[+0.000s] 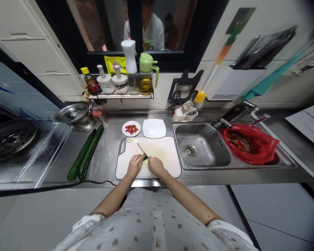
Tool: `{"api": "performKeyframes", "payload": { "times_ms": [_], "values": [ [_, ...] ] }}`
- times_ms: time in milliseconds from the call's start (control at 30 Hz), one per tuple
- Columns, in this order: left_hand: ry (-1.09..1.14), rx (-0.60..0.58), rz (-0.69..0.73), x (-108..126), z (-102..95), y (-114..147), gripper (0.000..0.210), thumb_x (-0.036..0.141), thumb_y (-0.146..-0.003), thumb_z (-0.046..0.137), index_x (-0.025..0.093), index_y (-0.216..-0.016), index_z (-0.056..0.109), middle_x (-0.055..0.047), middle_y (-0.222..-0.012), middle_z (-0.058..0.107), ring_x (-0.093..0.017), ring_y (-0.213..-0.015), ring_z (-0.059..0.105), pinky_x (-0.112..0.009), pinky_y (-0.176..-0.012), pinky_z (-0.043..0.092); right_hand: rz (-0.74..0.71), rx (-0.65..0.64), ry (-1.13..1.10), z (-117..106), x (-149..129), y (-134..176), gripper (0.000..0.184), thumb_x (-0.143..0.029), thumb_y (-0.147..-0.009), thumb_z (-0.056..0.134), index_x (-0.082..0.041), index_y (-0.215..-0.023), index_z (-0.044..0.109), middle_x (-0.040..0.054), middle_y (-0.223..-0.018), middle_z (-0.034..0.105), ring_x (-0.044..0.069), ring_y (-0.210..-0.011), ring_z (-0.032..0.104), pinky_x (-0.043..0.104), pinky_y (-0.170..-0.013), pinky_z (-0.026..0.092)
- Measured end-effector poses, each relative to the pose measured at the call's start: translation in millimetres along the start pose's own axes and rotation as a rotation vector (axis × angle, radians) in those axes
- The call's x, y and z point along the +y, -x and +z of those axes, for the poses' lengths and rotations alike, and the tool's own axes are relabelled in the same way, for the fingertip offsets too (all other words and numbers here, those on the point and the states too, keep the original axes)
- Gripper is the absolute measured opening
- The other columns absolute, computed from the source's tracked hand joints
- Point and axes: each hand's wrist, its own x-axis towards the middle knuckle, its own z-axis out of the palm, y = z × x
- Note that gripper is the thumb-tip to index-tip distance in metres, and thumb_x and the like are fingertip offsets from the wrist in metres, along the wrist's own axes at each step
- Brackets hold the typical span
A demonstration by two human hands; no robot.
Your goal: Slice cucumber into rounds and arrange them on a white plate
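A white cutting board lies on the steel counter in front of me. On it, my right hand is closed round the handle of a knife, whose blade points away and to the left. My left hand presses its fingertips on a small dark green piece of cucumber beside the blade; the fingers cover much of it. A round cucumber slice rests near the board's top left corner. Two whole cucumbers lie side by side to the left of the board.
Behind the board stand a plate of chopped red pieces and a white square plate. A sink with a red plastic bag is at right. At left are a lidded pot and a black cable.
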Motion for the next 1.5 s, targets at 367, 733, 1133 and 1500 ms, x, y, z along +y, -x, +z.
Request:
{"api": "performKeyframes", "payload": {
  "times_ms": [367, 733, 1133, 1500],
  "values": [
    [0.007, 0.014, -0.005, 1.3, -0.2, 0.3, 0.030, 0.024, -0.092, 0.043, 0.023, -0.116, 0.062, -0.007, -0.104, 0.065, -0.018, -0.099, 0.058, -0.038, -0.087, 0.051, 0.028, -0.049, 0.028, 5.7, 10.3, 19.4, 0.029, -0.014, -0.089, 0.035, -0.012, -0.107, 0.057, 0.0151, -0.098, 0.067, 0.022, -0.096, 0.063, 0.029, -0.076, 0.044],
    [0.009, 0.003, -0.008, 2.1, -0.6, 0.1, 0.030, 0.022, -0.092, 0.043, 0.022, -0.116, 0.061, -0.007, -0.104, 0.065, -0.018, -0.099, 0.057, -0.037, -0.088, 0.050, 0.026, -0.039, 0.009, 4.1, 0.2, 1.9, 0.031, -0.012, -0.089, 0.035, -0.012, -0.111, 0.057, 0.0150, -0.101, 0.067, 0.021, -0.097, 0.063, 0.028, -0.077, 0.044],
    [-0.013, 0.017, 0.003, 2.5, 0.2, -0.2, 0.030, 0.021, -0.092, 0.044, 0.023, -0.115, 0.061, -0.007, -0.102, 0.066, -0.018, -0.098, 0.058, -0.036, -0.086, 0.050, 0.041, -0.021, -0.016, 5.1, -0.8, 0.1, 0.033, -0.012, -0.088, 0.035, -0.012, -0.113, 0.057, 0.0147, -0.101, 0.067, 0.021, -0.098, 0.063, 0.028, -0.079, 0.044],
    [-0.016, 0.014, -0.005, 2.9, 1.0, 0.0, 0.031, 0.021, -0.092, 0.043, 0.024, -0.117, 0.061, -0.006, -0.103, 0.065, -0.017, -0.098, 0.057, -0.035, -0.087, 0.050, 0.055, -0.035, 0.008, 14.3, 8.2, 9.4, 0.030, -0.012, -0.089, 0.035, -0.012, -0.108, 0.058, 0.0166, -0.100, 0.067, 0.022, -0.097, 0.063, 0.029, -0.076, 0.044]
  ]
}}
